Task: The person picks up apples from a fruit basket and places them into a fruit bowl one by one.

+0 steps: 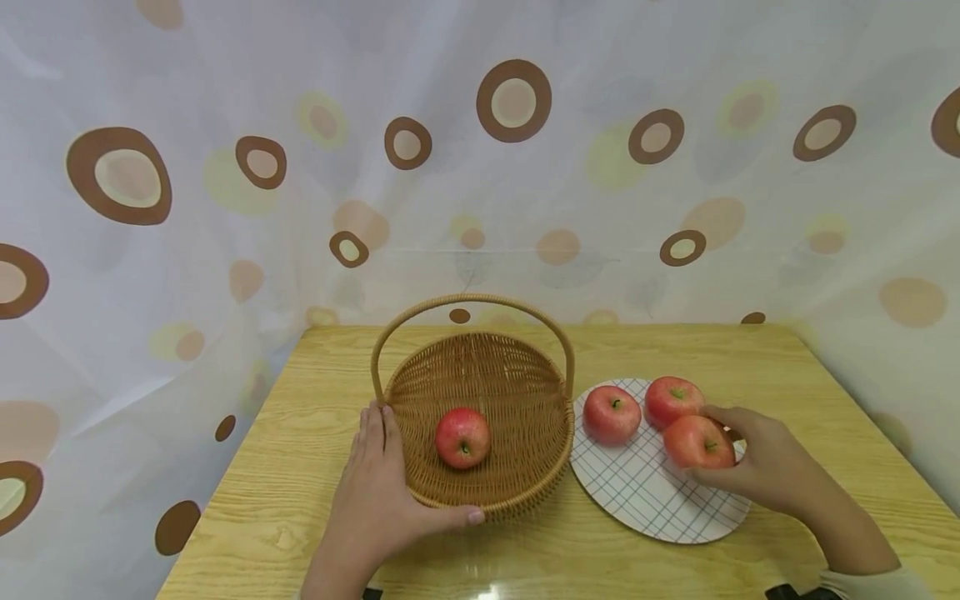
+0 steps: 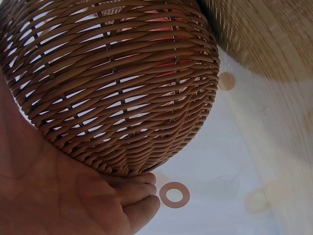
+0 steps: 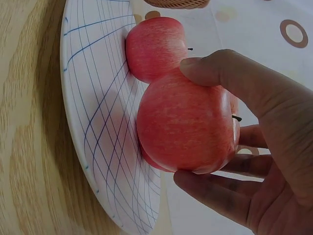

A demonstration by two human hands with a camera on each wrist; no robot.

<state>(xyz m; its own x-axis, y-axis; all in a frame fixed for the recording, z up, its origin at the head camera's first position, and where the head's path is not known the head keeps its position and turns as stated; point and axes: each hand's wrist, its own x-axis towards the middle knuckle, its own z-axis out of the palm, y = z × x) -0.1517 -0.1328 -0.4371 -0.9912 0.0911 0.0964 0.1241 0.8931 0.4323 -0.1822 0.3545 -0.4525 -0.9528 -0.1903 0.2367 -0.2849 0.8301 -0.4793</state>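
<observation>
In the head view, a wicker basket with an arched handle holds one red apple. My left hand rests against the basket's near left side, fingertips by the handle's base and thumb along the front rim. From the left wrist view, the fingers lie against the outside of the weave. With thumb and fingers, my right hand grips a red apple over a checked plate. Two more apples, one nearer the basket and one behind, sit on that plate.
Basket and plate stand side by side on a wood-grain table, the plate to the right. A pale curtain printed with circles hangs behind the table and along both sides.
</observation>
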